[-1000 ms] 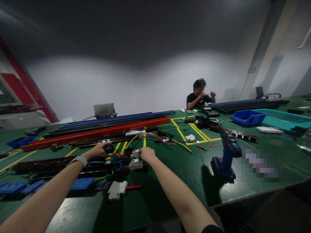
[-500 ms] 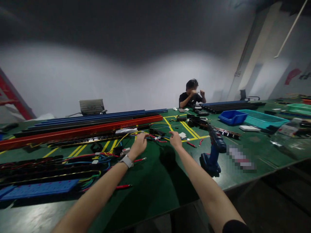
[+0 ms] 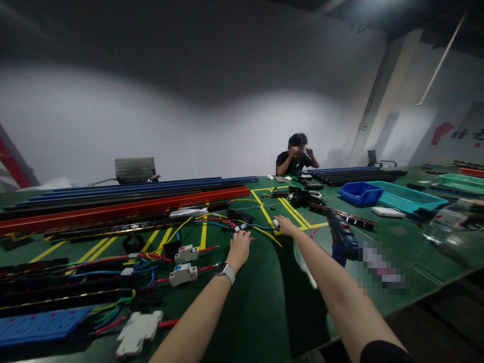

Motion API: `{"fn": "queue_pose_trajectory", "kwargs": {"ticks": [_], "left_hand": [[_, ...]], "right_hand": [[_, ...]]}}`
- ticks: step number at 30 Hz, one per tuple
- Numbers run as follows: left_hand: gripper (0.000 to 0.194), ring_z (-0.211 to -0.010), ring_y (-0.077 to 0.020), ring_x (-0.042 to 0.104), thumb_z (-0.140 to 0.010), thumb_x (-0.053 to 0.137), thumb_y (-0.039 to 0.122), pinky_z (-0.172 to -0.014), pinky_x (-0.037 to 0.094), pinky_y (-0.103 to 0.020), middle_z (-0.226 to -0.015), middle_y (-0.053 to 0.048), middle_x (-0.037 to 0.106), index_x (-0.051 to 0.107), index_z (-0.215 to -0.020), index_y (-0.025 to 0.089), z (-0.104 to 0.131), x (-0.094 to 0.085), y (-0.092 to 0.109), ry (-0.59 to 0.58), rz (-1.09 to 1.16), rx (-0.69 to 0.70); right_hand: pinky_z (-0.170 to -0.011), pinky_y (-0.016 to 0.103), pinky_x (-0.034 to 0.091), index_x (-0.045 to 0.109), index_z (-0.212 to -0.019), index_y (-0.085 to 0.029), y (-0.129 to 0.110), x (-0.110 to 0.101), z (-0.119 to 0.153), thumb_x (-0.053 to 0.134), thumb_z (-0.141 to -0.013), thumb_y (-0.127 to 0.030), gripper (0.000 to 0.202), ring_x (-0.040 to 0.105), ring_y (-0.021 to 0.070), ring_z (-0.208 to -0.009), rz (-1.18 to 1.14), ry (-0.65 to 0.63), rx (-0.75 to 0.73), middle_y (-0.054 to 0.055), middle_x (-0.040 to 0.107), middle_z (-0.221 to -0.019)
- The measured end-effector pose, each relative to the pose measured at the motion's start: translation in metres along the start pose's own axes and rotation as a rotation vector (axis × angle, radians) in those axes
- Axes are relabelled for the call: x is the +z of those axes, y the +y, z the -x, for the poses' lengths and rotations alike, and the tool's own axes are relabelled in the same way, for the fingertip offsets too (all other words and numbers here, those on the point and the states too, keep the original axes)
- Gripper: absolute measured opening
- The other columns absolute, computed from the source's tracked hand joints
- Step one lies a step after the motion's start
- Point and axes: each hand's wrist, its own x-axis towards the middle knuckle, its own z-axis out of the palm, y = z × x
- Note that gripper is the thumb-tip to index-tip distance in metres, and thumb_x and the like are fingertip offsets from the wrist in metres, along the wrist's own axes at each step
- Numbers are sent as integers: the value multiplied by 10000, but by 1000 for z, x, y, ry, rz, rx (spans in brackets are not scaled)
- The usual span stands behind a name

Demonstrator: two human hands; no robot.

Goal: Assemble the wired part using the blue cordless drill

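Observation:
My left hand (image 3: 239,247), with a watch (image 3: 226,271) on the wrist, reaches out over the green table (image 3: 264,302). Its fingers lie spread at a bundle of red, blue and yellow wires (image 3: 230,225). My right hand (image 3: 285,225) is stretched further, its fingertips at a small white part (image 3: 276,222) on the wires' right end. Whether it grips that part is unclear. Two white circuit breakers (image 3: 186,253) with red leads lie just left of my left wrist.
A blue cordless drill (image 3: 342,237) stands right of my right arm. Long red (image 3: 124,206) and blue rails run along the back left. A blue bin (image 3: 360,192) and teal tray (image 3: 408,199) sit far right. A co-worker (image 3: 295,157) sits at the far end.
Both hands have left the breakers at the left and moved right and forward to the wire bundle. The view has swung right with them.

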Motion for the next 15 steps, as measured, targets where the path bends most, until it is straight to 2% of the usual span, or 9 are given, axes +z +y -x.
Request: {"fn": "queue_pose_trajectory", "kwargs": {"ticks": [3,5,11,15], "left_hand": [[343,-1108,-266,586,-1032,366,321,-915,480,-423,-1228,-179,597,675,-1146,226,-1,0,-6,-30,8,24],[333,-1071,-236,606,-1036,357,298,-901,478,-389,-1181,-157,622,673,-1118,230,-1,-1,-10,-36,31,37],[332,-1038,-209,628,-1043,343,269,-896,475,-349,-1094,-124,677,667,-1102,231,-2,-5,-12,-20,138,35],[331,-1028,-239,602,-1033,373,281,-894,467,-377,-1065,-129,688,694,-1079,212,-1,-13,-6,37,159,26]], "right_hand": [[-1100,436,352,628,-1386,-261,1,0,-11,746,-701,-143,706,538,336,-1308,2,-111,-18,167,541,-1468],[-1070,452,384,641,-1373,-262,2,-4,-18,758,-683,-158,707,570,353,-1266,7,-157,-13,172,547,-1463],[-913,296,491,651,-1362,-242,6,-19,-30,809,-617,-142,768,669,272,-1122,18,-232,-11,132,653,-1341],[-902,295,495,687,-1290,-173,8,-20,-30,870,-598,-232,719,656,282,-1136,56,-213,31,165,654,-1320]]}}
